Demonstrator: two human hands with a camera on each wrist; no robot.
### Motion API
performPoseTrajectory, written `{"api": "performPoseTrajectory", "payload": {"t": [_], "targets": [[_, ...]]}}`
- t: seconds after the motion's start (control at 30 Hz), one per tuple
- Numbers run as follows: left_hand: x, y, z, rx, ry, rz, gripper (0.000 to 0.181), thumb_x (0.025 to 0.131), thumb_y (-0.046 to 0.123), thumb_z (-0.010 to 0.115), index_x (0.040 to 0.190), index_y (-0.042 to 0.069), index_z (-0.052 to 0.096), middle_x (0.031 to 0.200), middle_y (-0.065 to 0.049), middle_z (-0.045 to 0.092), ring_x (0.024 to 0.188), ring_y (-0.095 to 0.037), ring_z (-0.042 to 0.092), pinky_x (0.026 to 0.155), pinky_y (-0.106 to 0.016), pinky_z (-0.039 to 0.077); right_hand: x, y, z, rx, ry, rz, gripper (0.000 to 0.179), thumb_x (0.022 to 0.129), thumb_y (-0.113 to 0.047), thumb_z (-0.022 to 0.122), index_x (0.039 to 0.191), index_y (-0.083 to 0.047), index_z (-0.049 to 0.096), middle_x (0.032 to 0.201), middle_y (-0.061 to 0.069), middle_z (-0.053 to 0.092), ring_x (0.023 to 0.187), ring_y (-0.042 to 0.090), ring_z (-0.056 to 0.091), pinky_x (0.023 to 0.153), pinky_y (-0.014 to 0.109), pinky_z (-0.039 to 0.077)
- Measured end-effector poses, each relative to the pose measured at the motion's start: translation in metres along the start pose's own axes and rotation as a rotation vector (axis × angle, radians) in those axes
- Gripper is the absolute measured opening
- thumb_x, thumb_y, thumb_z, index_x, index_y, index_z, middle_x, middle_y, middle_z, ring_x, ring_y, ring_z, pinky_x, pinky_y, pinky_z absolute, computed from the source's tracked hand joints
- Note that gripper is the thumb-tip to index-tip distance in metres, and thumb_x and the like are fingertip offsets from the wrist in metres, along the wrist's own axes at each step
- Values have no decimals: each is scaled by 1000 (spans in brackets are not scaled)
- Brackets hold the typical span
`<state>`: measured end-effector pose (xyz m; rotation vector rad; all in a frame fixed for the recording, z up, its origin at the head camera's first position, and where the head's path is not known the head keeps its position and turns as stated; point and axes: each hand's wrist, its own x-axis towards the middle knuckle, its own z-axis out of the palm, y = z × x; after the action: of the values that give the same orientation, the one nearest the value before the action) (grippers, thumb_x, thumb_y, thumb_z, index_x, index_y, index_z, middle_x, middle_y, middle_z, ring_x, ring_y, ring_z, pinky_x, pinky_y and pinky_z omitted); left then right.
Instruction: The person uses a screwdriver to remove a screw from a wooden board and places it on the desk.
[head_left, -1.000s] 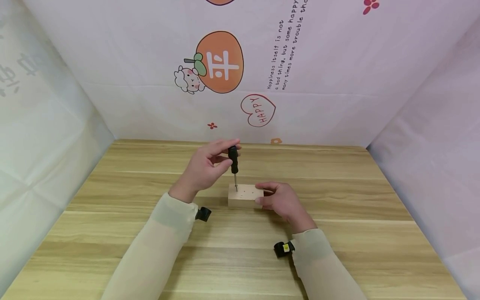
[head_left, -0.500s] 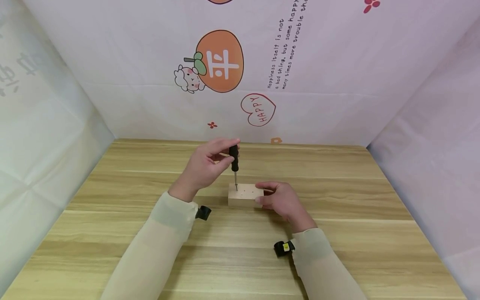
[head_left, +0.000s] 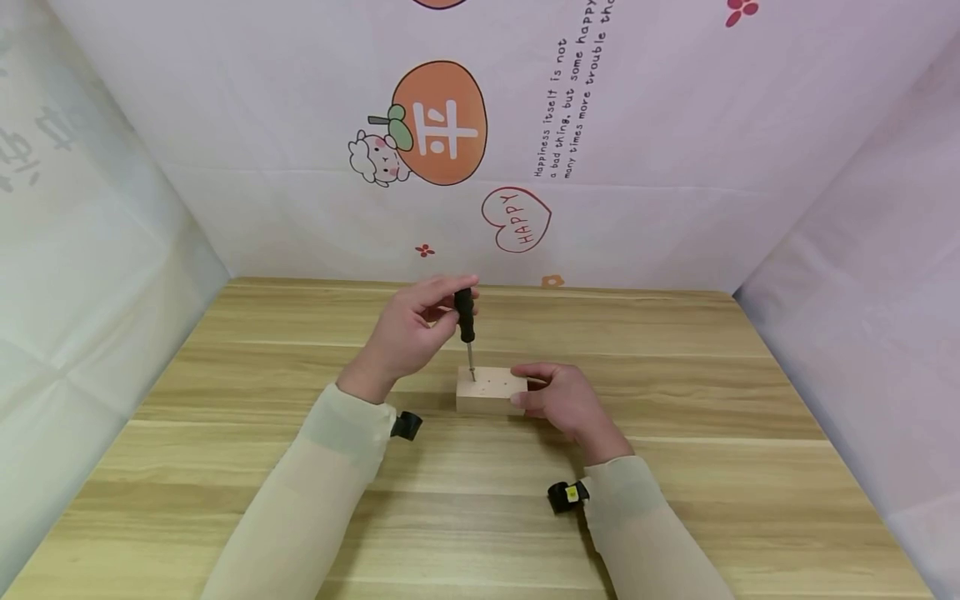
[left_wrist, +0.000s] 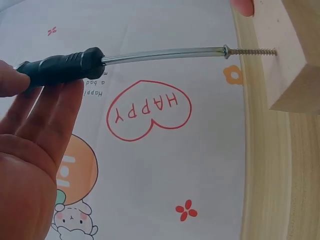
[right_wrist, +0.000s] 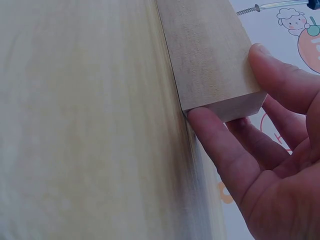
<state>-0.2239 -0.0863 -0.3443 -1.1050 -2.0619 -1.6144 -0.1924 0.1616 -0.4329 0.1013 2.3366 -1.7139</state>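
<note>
With its fingers and thumb about the black handle, my left hand holds a screwdriver nearly upright. Its metal shaft meets the head of a screw, whose threaded length mostly stands out of a pale wooden block. The screw's point is in the block's top face, near the left end, among several small holes. At the block's right end, my right hand grips it between thumb and fingers, with a finger low at the end face in the right wrist view. The block lies on the table.
The wood-grain table runs back to a white printed cloth that stands as a wall behind. More white cloth hangs on the left and right. Black wrist cameras sit on the left cuff and the right cuff.
The screwdriver's handle has leaned slightly to the left, and my left fingers have shifted a little with it. My right hand and the block have stayed in place.
</note>
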Motion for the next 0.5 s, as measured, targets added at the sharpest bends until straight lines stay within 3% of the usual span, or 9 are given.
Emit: {"api": "performPoseTrajectory", "payload": {"t": [0.2,0.4,0.5], "targets": [[-1,1,0,-8,15,-13,46,89,-10,68,134,0,62,116,-10,61,100,-24,62,81,-35,58,0,0,0,-10,-1,-1,40,81,-5,83,119,-15,75,131,9,60,111,26,60,76,36,59],[-1,0,0,-83,-2,-12,45,91,-13,60,134,0,62,119,-11,63,105,-23,63,82,-36,58,0,0,0,6,-4,2,42,80,-4,83,119,-15,75,132,10,59,109,26,61,75,36,59],[-1,0,0,-74,0,-27,44,91,-12,59,133,1,63,117,-11,65,99,-22,65,79,-35,58,1,0,0,14,-11,4,42,80,-5,83,120,-13,74,132,11,59,107,25,62,77,36,59]]}}
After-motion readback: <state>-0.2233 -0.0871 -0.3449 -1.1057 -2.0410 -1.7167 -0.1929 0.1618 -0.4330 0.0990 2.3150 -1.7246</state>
